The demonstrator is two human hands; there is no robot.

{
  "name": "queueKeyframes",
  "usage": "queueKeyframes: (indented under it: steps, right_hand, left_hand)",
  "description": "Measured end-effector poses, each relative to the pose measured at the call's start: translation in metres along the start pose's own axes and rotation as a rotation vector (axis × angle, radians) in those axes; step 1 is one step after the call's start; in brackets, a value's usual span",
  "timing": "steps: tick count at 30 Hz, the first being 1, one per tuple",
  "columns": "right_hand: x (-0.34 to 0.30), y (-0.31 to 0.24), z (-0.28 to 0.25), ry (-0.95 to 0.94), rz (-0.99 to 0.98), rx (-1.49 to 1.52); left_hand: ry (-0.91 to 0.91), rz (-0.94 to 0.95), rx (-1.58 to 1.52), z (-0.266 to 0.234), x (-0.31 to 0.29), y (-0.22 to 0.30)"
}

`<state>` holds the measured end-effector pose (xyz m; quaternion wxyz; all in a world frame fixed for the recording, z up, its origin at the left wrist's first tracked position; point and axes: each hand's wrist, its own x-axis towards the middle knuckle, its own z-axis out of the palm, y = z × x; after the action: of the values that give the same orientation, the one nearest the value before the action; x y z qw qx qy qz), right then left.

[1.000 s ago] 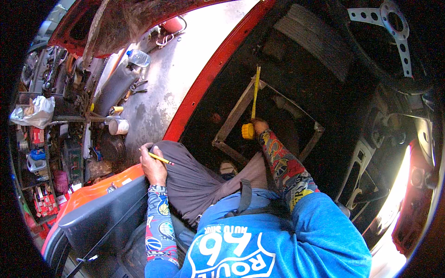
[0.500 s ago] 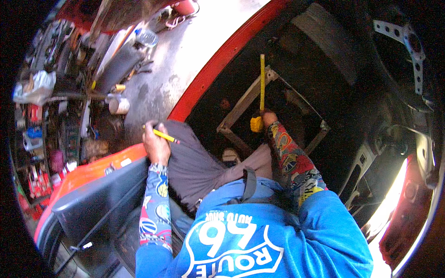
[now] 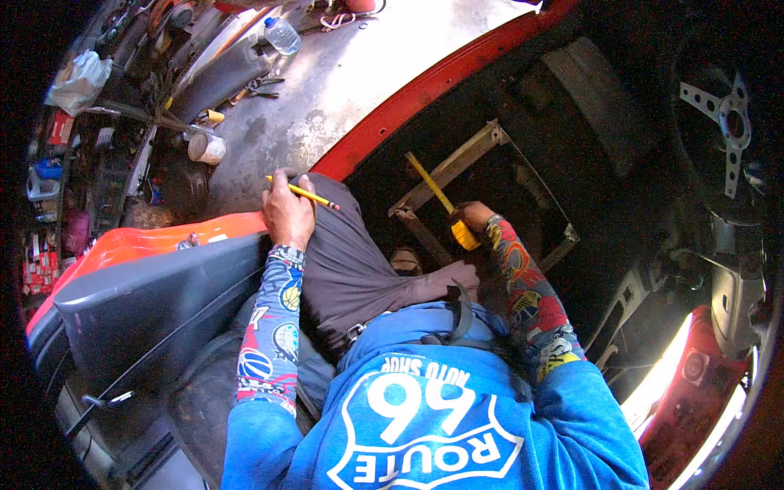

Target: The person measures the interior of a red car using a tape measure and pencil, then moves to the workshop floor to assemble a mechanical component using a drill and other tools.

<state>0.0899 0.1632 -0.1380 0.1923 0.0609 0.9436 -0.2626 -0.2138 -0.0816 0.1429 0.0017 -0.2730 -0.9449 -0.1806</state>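
In my left hand (image 3: 288, 214), closed over my left thigh, is a yellow pencil (image 3: 310, 194) with its eraser end pointing right. My right hand (image 3: 474, 216) grips a yellow tape measure (image 3: 464, 234) over the dark car floor. A short length of yellow blade (image 3: 429, 181) sticks out of the case, slanting up and left across one side of a metal frame (image 3: 433, 186). That four-sided frame lies on the floor beyond my knees. Whether the blade touches the frame I cannot tell.
A red door sill (image 3: 384, 114) curves along the left of the footwell. The open orange-red door (image 3: 155, 241) stands at my left. A steering wheel (image 3: 733, 122) is at far right. Outside lie a water bottle (image 3: 282, 37), pliers (image 3: 263, 86) and a can (image 3: 207, 148).
The blade swung from pointing straight ahead to slanting left, and less of it shows. My right hand tilted the case. My left hand shifted slightly, still with the pencil.
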Motion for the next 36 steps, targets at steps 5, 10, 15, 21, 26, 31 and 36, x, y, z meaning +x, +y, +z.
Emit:
queueKeyframes:
  steps: [5,10,15,21,26,31,36]
  right_hand:
    - [0.032,0.0,0.053,-0.065,0.783,0.467]
    - [0.021,-0.045,0.017,-0.029,0.974,0.379]
    - [0.004,-0.076,-0.008,0.247,1.053,0.521]
    - [0.002,-0.084,-0.008,0.257,1.031,0.458]
    - [0.0,-0.091,-0.011,0.309,1.074,0.454]
    - [-0.006,-0.1,-0.014,0.381,0.998,0.456]
    - [-0.013,-0.102,-0.023,0.441,0.981,0.54]
  left_hand:
    - [0.017,0.049,-0.046,0.001,-0.002,0.001]
    - [-0.008,0.015,0.007,0.003,0.003,0.001]
    - [-0.017,0.028,0.015,0.001,0.002,0.003]
    - [-0.014,0.008,0.038,0.002,0.001,-0.002]
    - [-0.017,-0.019,0.03,0.006,0.006,-0.006]
    - [-0.022,-0.013,0.041,0.004,0.004,-0.002]
    - [0.002,0.009,-0.006,0.002,0.001,-0.001]
